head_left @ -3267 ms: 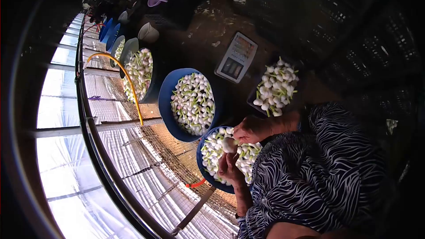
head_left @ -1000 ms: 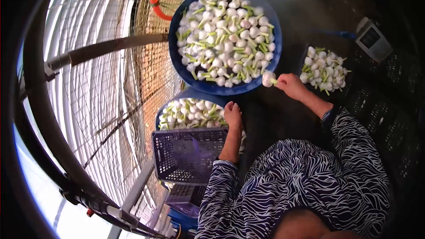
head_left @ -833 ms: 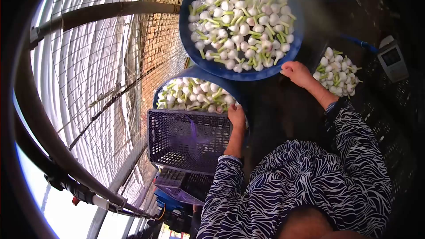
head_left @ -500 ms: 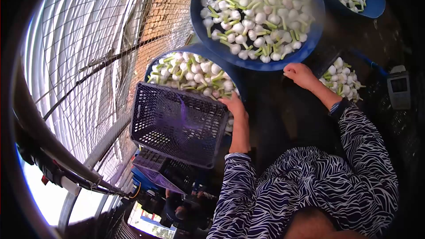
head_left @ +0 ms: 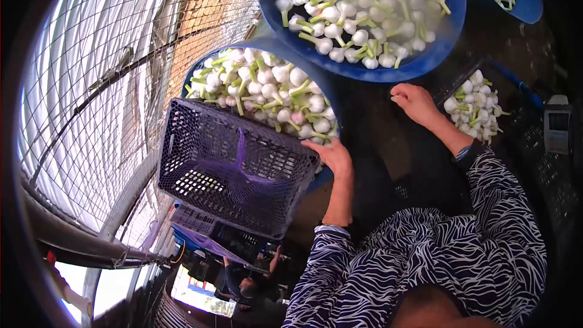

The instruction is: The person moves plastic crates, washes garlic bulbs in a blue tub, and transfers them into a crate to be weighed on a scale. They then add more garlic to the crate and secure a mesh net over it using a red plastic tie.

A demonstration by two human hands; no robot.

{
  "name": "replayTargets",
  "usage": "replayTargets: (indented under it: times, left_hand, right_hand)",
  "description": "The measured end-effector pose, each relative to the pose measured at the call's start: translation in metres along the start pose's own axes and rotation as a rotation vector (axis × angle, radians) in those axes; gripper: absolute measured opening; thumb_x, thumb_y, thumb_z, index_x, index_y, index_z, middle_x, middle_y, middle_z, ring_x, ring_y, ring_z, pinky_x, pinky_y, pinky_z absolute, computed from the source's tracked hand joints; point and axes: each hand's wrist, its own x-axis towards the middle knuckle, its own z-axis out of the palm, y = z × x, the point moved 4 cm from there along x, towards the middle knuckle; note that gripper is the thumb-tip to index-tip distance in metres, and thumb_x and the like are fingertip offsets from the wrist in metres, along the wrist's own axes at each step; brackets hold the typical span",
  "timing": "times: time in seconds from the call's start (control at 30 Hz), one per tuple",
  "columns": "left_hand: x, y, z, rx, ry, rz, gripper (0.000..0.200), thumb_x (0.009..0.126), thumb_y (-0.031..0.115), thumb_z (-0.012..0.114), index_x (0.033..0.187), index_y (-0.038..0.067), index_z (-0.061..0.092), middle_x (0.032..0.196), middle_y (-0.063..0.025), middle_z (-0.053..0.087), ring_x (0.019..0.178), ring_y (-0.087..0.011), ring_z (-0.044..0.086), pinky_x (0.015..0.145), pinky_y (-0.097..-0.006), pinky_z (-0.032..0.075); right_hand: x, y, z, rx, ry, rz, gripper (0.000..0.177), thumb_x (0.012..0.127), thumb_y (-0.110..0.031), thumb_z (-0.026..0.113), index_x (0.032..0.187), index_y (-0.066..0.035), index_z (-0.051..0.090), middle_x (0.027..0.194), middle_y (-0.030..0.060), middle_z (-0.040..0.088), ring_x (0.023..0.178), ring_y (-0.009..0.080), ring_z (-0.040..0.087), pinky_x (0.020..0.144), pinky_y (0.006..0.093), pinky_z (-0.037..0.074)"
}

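Observation:
A dark purple plastic crate point(head_left: 200, 170), tilted with its open side toward me, holds some purple netting point(head_left: 243, 152). My left hand point(head_left: 335, 159) grips the crate's right edge, fingers over the rim. Behind that crate stands a blue tub point(head_left: 255, 44) heaped with garlic bulbs point(head_left: 267, 79) on short green stems. My right hand point(head_left: 418, 104) is closed, fingers curled, just below the rim of a larger blue tub point(head_left: 388, 74); whether it holds anything is hidden. Wet garlic bulbs point(head_left: 358, 12) fill that larger tub.
Right of my right hand lies a pile of garlic point(head_left: 477, 106) in a dark container. A grey device with a display point(head_left: 557, 124) stands farther right. Wire mesh point(head_left: 115, 73) runs along the left. Another blue tub point(head_left: 529, 0) is at upper right. A person point(head_left: 246, 285) is in the background below.
The view has shifted, and the crate appears lower and farther left, showing more garlic behind it. My right hand is now a little apart from the large tub's rim. My left hand stays at the crate's edge.

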Motion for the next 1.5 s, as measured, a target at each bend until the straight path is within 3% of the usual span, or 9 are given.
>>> replayTargets:
  times: [0.2, 0.47, 0.63, 0.93, 1.07, 1.1, 1.2, 1.3, 1.5]
  left_hand:
    - [0.029, -0.062, 0.034, 0.237, -0.052, 0.178, 0.057, 0.086, 0.020, 0.047, 0.130, -0.007, 0.024, 0.132, -0.0301, 0.024, 0.121, -0.0424, 0.029, 0.101, -0.0437, 0.025]
    - [0.020, -0.034, 0.038, 0.208, 0.027, 0.181, 0.056, 0.089, 0.031, 0.043, 0.132, 0.002, 0.023, 0.130, -0.0239, 0.028, 0.119, -0.0383, 0.033, 0.093, -0.0433, 0.034]
    - [0.018, -0.041, 0.045, 0.234, -0.010, 0.140, 0.052, 0.088, 0.034, 0.045, 0.128, 0.006, 0.027, 0.124, -0.0185, 0.035, 0.115, -0.0319, 0.038, 0.089, -0.0388, 0.037]
    - [0.014, -0.056, 0.048, 0.278, -0.170, 0.067, 0.046, 0.085, 0.038, 0.048, 0.121, 0.012, 0.035, 0.114, -0.0088, 0.046, 0.107, -0.0203, 0.048, 0.082, -0.0308, 0.043]
    - [0.017, -0.043, 0.037, 0.290, -0.231, 0.098, 0.051, 0.086, 0.042, 0.048, 0.125, 0.013, 0.032, 0.117, -0.0098, 0.046, 0.108, -0.0210, 0.049, 0.083, -0.0303, 0.043]
    - [0.016, -0.057, 0.044, 0.019, -0.320, -0.417, 0.052, 0.088, 0.042, 0.046, 0.128, 0.014, 0.028, 0.121, -0.0119, 0.045, 0.106, -0.0230, 0.051, 0.082, -0.0322, 0.044]
    - [0.020, -0.108, 0.067, 0.572, 0.148, 0.175, 0.052, 0.089, 0.043, 0.045, 0.129, 0.016, 0.026, 0.119, -0.0125, 0.048, 0.102, -0.0246, 0.055, 0.080, -0.0341, 0.046]
    - [0.022, -0.107, 0.071, 0.546, 0.013, 0.116, 0.053, 0.087, 0.041, 0.047, 0.130, 0.016, 0.030, 0.111, -0.0151, 0.054, 0.096, -0.0268, 0.058, 0.074, -0.0371, 0.048]
    - [0.015, -0.053, 0.057, 0.513, -0.206, -0.002, 0.053, 0.086, 0.040, 0.048, 0.130, 0.014, 0.032, 0.109, -0.0171, 0.055, 0.095, -0.0278, 0.058, 0.073, -0.0379, 0.048]
  right_hand:
    - [0.046, -0.111, 0.087, 0.017, -0.053, -0.346, 0.018, 0.073, -0.006, 0.051, 0.087, -0.008, 0.063, 0.085, 0.0107, 0.063, 0.080, 0.0297, 0.060, 0.068, 0.0411, 0.047]
    - [0.072, -0.135, 0.139, 0.052, -0.138, -0.158, 0.016, 0.070, -0.008, 0.054, 0.080, -0.003, 0.065, 0.075, 0.0159, 0.063, 0.074, 0.0331, 0.061, 0.066, 0.0415, 0.047]
    - [0.037, -0.135, 0.181, -0.683, -0.611, -0.281, 0.011, 0.069, -0.018, 0.060, 0.071, -0.011, 0.069, 0.074, 0.0040, 0.067, 0.073, 0.0222, 0.065, 0.060, 0.0373, 0.051]
    - [0.036, -0.113, 0.210, -1.119, -0.624, -0.568, 0.020, 0.073, -0.026, 0.059, 0.087, -0.015, 0.067, 0.088, 0.0000, 0.065, 0.088, 0.0158, 0.061, 0.072, 0.0336, 0.047]
    - [0.061, -0.089, 0.238, -0.950, -0.745, -0.254, 0.030, 0.078, -0.026, 0.055, 0.103, -0.012, 0.064, 0.104, 0.0032, 0.063, 0.109, 0.0197, 0.053, 0.082, 0.0383, 0.043]
    - [0.074, -0.048, 0.255, -0.259, -0.227, 0.218, 0.030, 0.078, -0.025, 0.055, 0.104, -0.012, 0.065, 0.104, 0.0038, 0.064, 0.105, 0.0223, 0.056, 0.082, 0.0405, 0.044]
    - [0.063, -0.074, 0.250, -0.721, -0.589, -0.052, 0.029, 0.079, -0.024, 0.055, 0.103, -0.012, 0.065, 0.103, 0.0037, 0.064, 0.102, 0.0222, 0.058, 0.081, 0.0406, 0.044]
    - [0.056, -0.101, 0.227, -1.185, -0.917, -0.351, 0.028, 0.079, -0.024, 0.055, 0.102, -0.012, 0.066, 0.102, 0.0035, 0.065, 0.100, 0.0220, 0.059, 0.081, 0.0408, 0.044]
    - [0.042, -0.118, 0.210, -0.957, -0.932, -0.209, 0.031, 0.079, -0.027, 0.056, 0.102, -0.010, 0.066, 0.114, 0.0084, 0.059, 0.108, 0.0250, 0.054, 0.087, 0.0514, 0.040]
